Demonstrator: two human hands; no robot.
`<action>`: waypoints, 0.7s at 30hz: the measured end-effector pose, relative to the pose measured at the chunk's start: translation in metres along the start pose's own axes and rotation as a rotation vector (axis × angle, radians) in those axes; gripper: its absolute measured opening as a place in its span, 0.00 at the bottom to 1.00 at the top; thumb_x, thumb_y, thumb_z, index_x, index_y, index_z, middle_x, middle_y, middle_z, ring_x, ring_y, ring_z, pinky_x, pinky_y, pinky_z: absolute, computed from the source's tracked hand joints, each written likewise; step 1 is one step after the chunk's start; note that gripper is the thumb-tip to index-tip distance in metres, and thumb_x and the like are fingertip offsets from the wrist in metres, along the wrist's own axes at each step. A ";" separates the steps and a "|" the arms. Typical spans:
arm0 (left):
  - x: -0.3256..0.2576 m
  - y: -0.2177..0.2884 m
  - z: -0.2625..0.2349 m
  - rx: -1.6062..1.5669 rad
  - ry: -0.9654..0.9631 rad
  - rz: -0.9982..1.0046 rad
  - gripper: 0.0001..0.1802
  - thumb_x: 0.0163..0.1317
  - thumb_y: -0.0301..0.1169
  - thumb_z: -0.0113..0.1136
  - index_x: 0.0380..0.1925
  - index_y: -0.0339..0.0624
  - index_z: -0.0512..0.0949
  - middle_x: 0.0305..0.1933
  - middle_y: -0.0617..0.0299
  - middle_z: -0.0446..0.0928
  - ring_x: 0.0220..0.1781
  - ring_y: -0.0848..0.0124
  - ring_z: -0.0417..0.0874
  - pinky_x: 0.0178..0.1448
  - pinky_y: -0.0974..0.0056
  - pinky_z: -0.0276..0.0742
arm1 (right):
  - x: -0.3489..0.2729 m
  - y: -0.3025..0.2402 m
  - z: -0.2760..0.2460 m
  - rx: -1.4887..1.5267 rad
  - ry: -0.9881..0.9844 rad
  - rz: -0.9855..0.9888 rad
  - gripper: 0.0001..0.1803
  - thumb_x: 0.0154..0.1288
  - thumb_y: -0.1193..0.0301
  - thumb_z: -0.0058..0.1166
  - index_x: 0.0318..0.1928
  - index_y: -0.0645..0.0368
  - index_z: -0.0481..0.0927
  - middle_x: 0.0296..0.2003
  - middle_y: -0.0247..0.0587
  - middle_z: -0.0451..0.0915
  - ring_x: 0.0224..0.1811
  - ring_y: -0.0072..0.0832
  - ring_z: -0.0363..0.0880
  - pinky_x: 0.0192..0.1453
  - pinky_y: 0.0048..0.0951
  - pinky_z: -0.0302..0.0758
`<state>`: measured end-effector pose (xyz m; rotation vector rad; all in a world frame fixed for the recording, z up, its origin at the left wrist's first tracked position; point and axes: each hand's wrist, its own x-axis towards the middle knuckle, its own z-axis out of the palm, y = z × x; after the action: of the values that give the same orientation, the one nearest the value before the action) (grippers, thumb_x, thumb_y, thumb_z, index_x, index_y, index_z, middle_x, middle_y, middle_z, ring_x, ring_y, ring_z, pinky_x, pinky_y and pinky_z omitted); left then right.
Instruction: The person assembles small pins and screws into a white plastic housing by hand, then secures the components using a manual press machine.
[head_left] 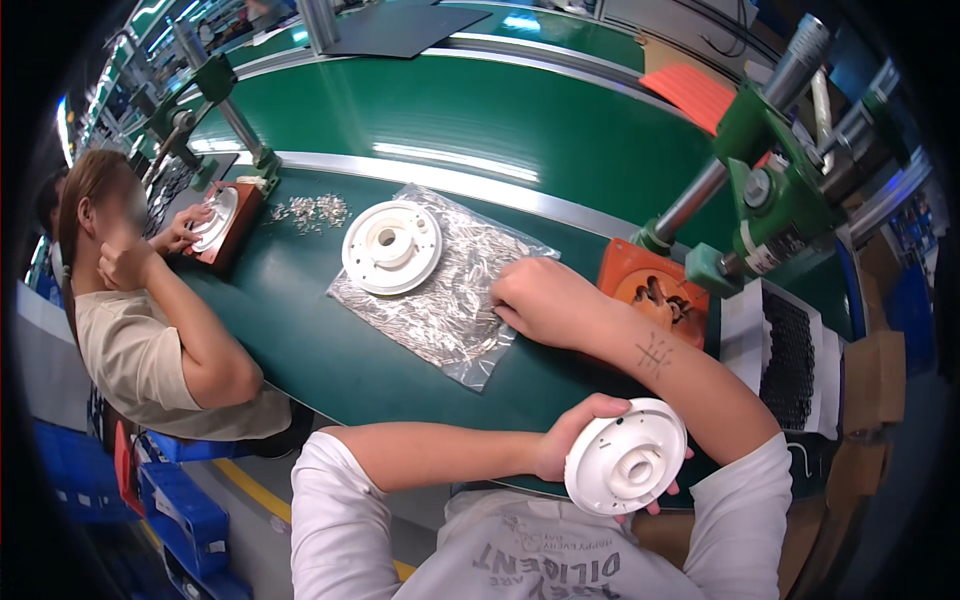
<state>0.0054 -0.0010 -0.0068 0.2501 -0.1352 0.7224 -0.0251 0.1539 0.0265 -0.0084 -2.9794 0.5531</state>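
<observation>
My left hand (572, 437) grips a round white plastic disc (608, 462) close to my chest. The disc has a raised hub with a hole, and small holes around it. My right hand (545, 300) is at the right edge of a clear plastic bag (470, 345) full of small thin metal pins. Its fingers are curled together over the bag, and whatever is between the fingertips is hidden. On the bag's far left part rests a second white disc (365, 250), hub up.
An orange fixture block (625, 265) sits under a green hand press (755, 190) on the right, beside my right forearm. Loose pins (312, 213) are scattered at the far left. A co-worker (165, 330) sits left, one hand on another white disc. Cardboard boxes (875, 380) stand right.
</observation>
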 end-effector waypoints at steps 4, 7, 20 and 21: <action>-0.001 -0.005 -0.015 -0.022 -0.118 -0.029 0.55 0.66 0.66 0.49 0.82 0.38 0.54 0.74 0.36 0.71 0.67 0.42 0.82 0.58 0.40 0.86 | 0.009 -0.006 0.001 -0.092 -0.077 0.023 0.05 0.62 0.75 0.60 0.30 0.65 0.84 0.32 0.53 0.85 0.39 0.52 0.85 0.47 0.50 0.83; -0.001 -0.003 -0.014 0.017 -0.083 -0.029 0.54 0.67 0.67 0.46 0.81 0.38 0.55 0.73 0.36 0.71 0.65 0.42 0.83 0.56 0.39 0.87 | 0.007 -0.009 -0.007 -0.223 -0.116 -0.039 0.05 0.60 0.75 0.60 0.29 0.64 0.83 0.32 0.53 0.85 0.39 0.53 0.86 0.45 0.50 0.83; 0.001 0.002 0.007 0.154 -0.003 0.044 0.53 0.69 0.71 0.38 0.78 0.37 0.61 0.67 0.34 0.76 0.62 0.43 0.86 0.52 0.40 0.89 | -0.060 -0.044 -0.066 -0.161 0.207 0.041 0.05 0.61 0.78 0.58 0.38 0.64 0.82 0.34 0.49 0.84 0.41 0.49 0.86 0.48 0.48 0.82; 0.002 0.006 0.007 0.153 0.014 0.047 0.53 0.69 0.71 0.38 0.78 0.37 0.62 0.68 0.33 0.75 0.62 0.42 0.85 0.52 0.40 0.89 | -0.073 -0.048 -0.075 -0.153 0.309 0.078 0.06 0.62 0.79 0.59 0.40 0.63 0.82 0.34 0.49 0.84 0.41 0.50 0.86 0.48 0.49 0.81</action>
<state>0.0022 0.0029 0.0018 0.3889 -0.0725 0.7824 0.0567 0.1345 0.1055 -0.2042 -2.7179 0.2974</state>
